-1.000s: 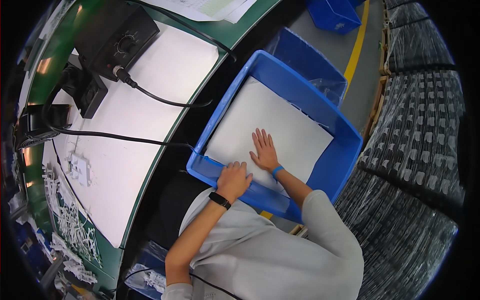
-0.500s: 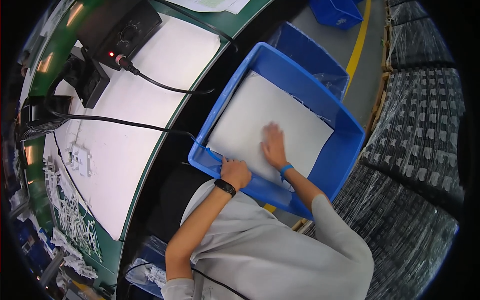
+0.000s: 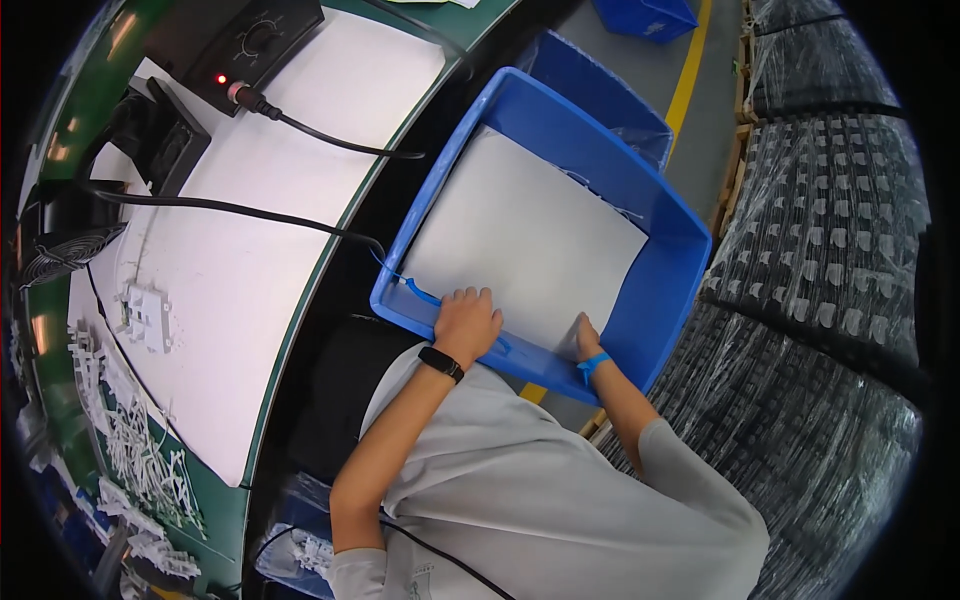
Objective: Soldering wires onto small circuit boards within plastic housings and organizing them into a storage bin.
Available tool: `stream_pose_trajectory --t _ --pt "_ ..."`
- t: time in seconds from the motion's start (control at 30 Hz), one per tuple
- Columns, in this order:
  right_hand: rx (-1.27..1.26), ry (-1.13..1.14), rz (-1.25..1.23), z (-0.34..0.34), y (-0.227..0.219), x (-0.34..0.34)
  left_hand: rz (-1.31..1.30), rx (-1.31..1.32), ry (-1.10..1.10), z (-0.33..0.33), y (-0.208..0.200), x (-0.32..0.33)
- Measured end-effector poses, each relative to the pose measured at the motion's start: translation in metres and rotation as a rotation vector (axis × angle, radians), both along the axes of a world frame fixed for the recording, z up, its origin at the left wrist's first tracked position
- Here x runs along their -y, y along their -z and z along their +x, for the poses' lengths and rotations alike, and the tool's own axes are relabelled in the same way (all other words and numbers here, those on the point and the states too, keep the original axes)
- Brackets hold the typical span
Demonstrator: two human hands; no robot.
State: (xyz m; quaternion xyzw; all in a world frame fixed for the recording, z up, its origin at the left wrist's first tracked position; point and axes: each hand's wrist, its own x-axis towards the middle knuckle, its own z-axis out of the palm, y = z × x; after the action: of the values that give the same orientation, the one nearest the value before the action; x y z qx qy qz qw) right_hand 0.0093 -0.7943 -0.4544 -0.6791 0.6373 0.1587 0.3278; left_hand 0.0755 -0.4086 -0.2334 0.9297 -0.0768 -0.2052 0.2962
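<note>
A white sheet [image 3: 530, 225] lies flat inside a blue plastic bin [image 3: 685, 205] in front of me. My left hand [image 3: 468, 322], above a black wristband, is curled over the bin's near rim, its fingertips close to the sheet's near edge. Beside those fingers a blue cord or strip [image 3: 422, 292] hangs over the bin wall. My right hand [image 3: 589, 338], with a blue band at its wrist, is at the sheet's near right corner, inside the bin. It shows edge-on, and most of its fingers are hidden. What lies under the sheet cannot be seen.
A green workbench with a white mat [image 3: 300, 220] stands to the left, bearing a black control box [image 3: 250, 45], cables and a pile of white parts [image 3: 150, 455]. Another blue bin [image 3: 600, 95] is behind mine. Wrapped stacked goods [image 3: 820, 220] stand at the right.
My right hand has moved from the middle of the sheet toward me, to its near right corner. The left hand stays on the rim, its fingers now lying further over it.
</note>
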Motion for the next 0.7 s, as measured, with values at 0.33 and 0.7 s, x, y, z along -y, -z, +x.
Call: stream_pose_trajectory --t 0.33,0.7 --pt "-0.326 -0.064 -0.322 0.019 -0.037 -0.064 0.009 -0.006 -0.051 -0.006 0.006 -0.008" --pt "-0.163 -0.319 -0.123 -0.01 -0.098 -0.03 0.018 0.02 -0.062 -0.009 0.015 -0.006"
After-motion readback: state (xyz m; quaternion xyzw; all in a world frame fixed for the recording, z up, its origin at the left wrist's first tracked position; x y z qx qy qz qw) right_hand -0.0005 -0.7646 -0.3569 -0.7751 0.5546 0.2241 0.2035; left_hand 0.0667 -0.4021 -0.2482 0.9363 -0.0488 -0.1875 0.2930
